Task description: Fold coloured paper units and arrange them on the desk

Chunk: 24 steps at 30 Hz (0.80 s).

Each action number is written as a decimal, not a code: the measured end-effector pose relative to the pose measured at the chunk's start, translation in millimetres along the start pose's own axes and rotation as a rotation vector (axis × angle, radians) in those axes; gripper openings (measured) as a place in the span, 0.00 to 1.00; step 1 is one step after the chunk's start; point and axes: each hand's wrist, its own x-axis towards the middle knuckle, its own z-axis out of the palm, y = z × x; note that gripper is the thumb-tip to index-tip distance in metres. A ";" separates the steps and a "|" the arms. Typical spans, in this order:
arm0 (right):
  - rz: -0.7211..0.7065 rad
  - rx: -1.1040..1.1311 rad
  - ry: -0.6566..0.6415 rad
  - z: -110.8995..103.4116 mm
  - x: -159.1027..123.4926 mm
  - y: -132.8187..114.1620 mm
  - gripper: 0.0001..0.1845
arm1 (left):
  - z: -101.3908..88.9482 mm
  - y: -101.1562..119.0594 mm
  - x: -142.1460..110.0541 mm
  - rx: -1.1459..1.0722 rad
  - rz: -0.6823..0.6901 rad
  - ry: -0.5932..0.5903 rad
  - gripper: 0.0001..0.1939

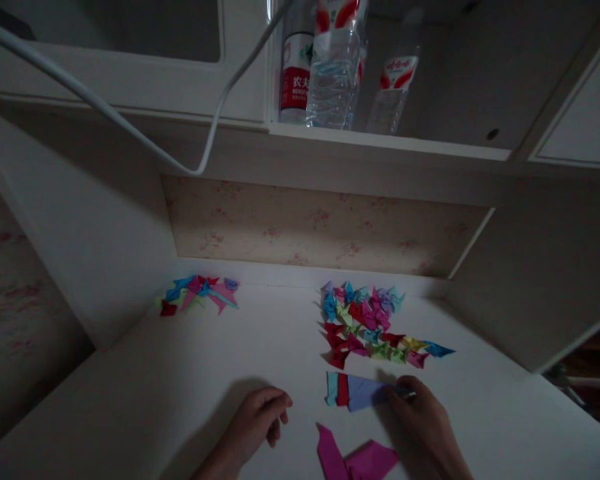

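Note:
My right hand [423, 420] is at the right end of a flat, folded purple paper [363, 392], with its thumb and fingers closed on that end. A small pale glint shows by the fingers; I cannot make out what it is. Left of the purple paper lie a folded red paper [343, 389] and a folded light-blue paper [333, 389], in a row with it. My left hand [257, 423] hovers over the white table, loosely curled with fingers a little apart and holding nothing. Between my hands, near the bottom edge, lies a magenta folded paper [373, 460] with pointed flaps.
Many small coloured origami pieces [363, 313] lie in rows at the back right. Another origami pile [200, 293] sits at the back left. Above, a shelf [390, 138] holds plastic bottles [333, 80], and a white cable [130, 130] hangs in front.

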 end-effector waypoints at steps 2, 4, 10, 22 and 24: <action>-0.039 -0.043 0.010 1.0 0.2 3.7 0.19 | -0.3 0.4 0.6 -0.006 -0.008 0.010 0.19; -0.072 -0.067 0.013 1.3 -1.6 5.2 0.20 | -0.5 0.6 0.9 -0.004 -0.007 0.019 0.19; -0.096 -0.028 -0.009 0.0 -8.1 3.5 0.21 | -0.9 -4.6 2.1 -0.019 -0.007 0.034 0.18; 0.036 0.128 0.007 -7.3 -10.8 6.8 0.22 | -92.1 75.6 74.2 0.917 0.137 0.406 0.13; 0.047 0.122 0.024 -9.2 -11.4 7.0 0.22 | -105.4 87.2 95.5 1.008 0.143 0.493 0.11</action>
